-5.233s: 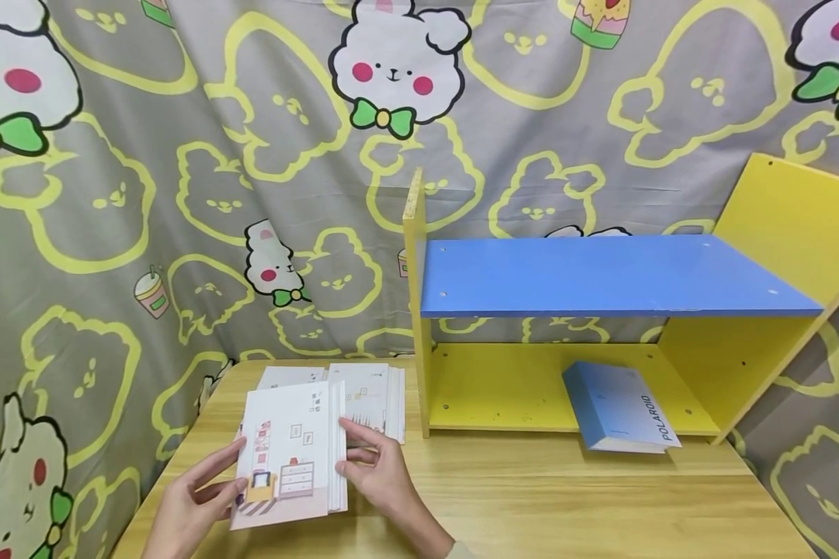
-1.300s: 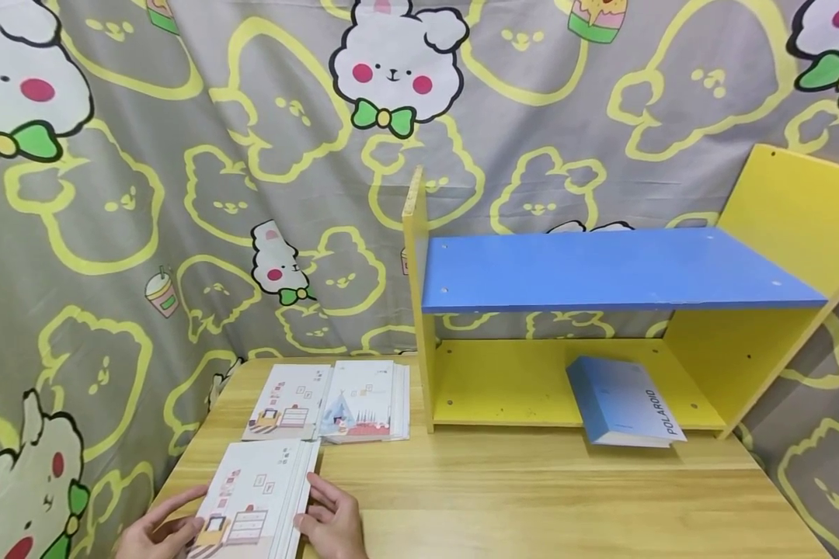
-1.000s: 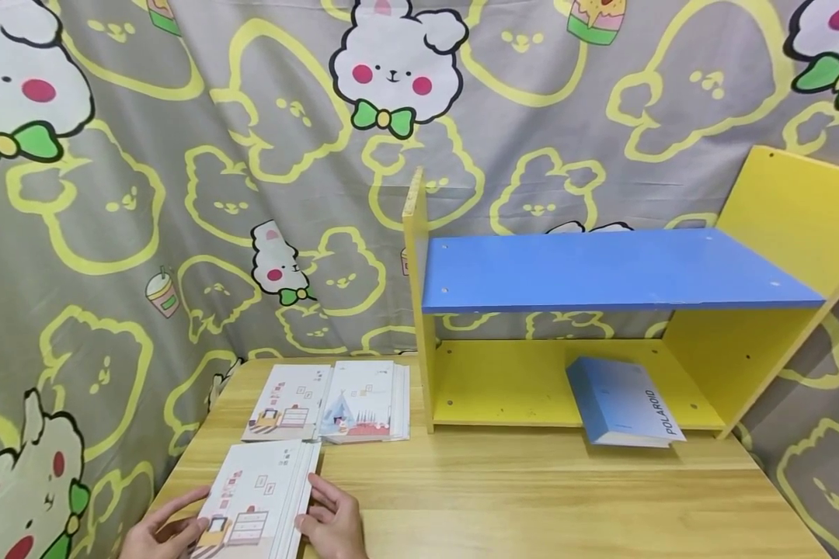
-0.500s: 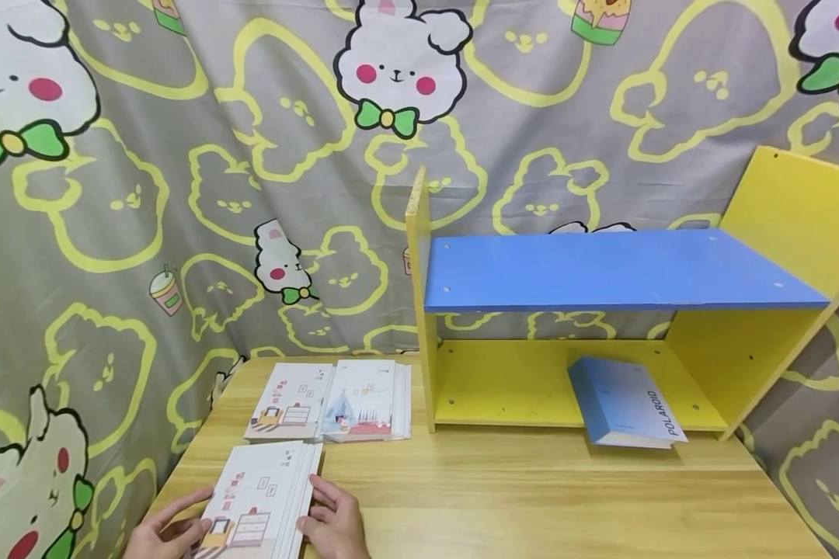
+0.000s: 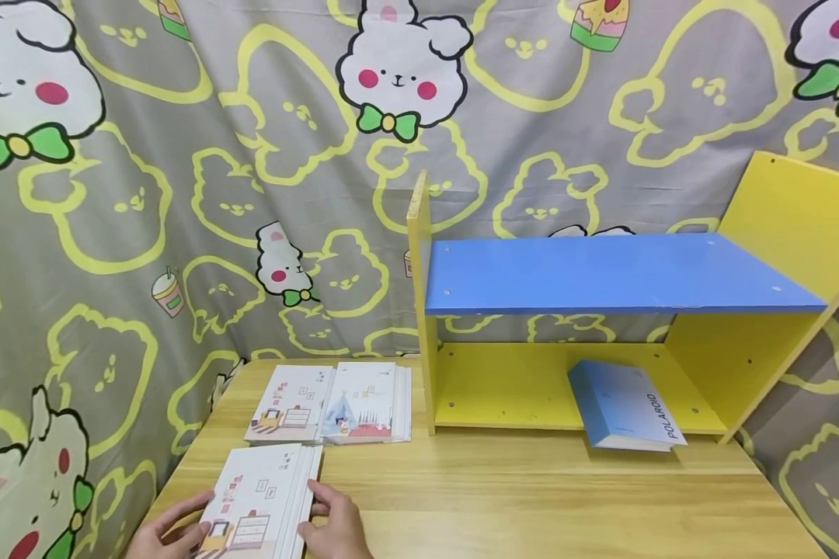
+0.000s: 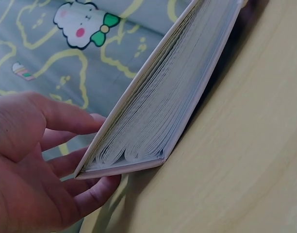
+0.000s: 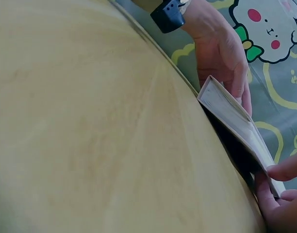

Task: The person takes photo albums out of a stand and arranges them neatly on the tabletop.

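Observation:
A thick white book (image 5: 248, 497) with a drawn room on its cover lies between both hands at the table's near left. My left hand (image 5: 175, 528) grips its left side; in the left wrist view the thumb is on the cover and fingers reach round the spine, with fanned pages (image 6: 158, 107) showing. My right hand (image 5: 335, 524) pinches the right edge, thumb above and a finger below in the right wrist view. There a dark gap shows under the book (image 7: 233, 116). Just behind lie a matching book (image 5: 294, 404) and a book with a tent picture (image 5: 363, 400).
A yellow shelf unit with a blue board (image 5: 601, 272) stands at the right of the wooden table (image 5: 503, 505). On its bottom board a blue POLAROID book (image 5: 625, 404) sticks out past the front edge. A patterned grey curtain (image 5: 322, 194) hangs behind.
Since about five seconds ago, both hands have brought the book down and nearer, uncovering the two books behind. Over the last second the hands and book have barely moved.

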Demonstrator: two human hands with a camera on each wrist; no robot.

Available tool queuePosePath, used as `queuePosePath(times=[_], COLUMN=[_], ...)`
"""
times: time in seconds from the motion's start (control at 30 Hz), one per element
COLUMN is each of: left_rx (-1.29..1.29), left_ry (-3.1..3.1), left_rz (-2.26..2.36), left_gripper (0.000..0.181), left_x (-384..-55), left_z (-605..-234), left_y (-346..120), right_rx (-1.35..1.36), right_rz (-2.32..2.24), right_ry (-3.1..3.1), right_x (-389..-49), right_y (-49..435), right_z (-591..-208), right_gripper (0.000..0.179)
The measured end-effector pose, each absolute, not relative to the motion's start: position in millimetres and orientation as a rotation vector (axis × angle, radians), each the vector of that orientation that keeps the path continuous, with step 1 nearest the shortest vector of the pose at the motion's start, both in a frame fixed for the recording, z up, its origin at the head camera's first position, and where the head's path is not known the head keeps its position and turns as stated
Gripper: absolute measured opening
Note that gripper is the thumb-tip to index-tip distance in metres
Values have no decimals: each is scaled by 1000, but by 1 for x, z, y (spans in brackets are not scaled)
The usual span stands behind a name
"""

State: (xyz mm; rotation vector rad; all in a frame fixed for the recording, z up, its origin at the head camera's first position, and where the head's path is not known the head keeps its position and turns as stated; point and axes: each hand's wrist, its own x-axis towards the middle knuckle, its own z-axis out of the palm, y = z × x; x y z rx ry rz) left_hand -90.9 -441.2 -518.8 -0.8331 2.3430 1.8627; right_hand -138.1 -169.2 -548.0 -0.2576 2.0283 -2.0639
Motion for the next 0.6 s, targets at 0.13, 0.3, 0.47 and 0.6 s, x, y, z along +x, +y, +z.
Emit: queuePosePath(times=[0.13,0.3,0.47,0.6], left_rx=[-801,-809,-817,-815], left_ry=[2379,2373,2362,2335], left_rz=[1824,1827,1837,1858], left_gripper=[34,24,24,25], left_x=[-91,-90,-90,-91], left_z=[-521,-522,-524,-526], left_y=[-441,-441,-441,-441], right_rx=[-356,-532,-633,-626], right_rz=[-1977,-1935,-1904,-1864], right_ry=[2140,2268,2344,2334], right_x=[-139,-139,-140,-140], right_y=[-167,-163,-159,-156], right_z=[-546,-545,-546,-545], right_gripper=[54,53,52,51])
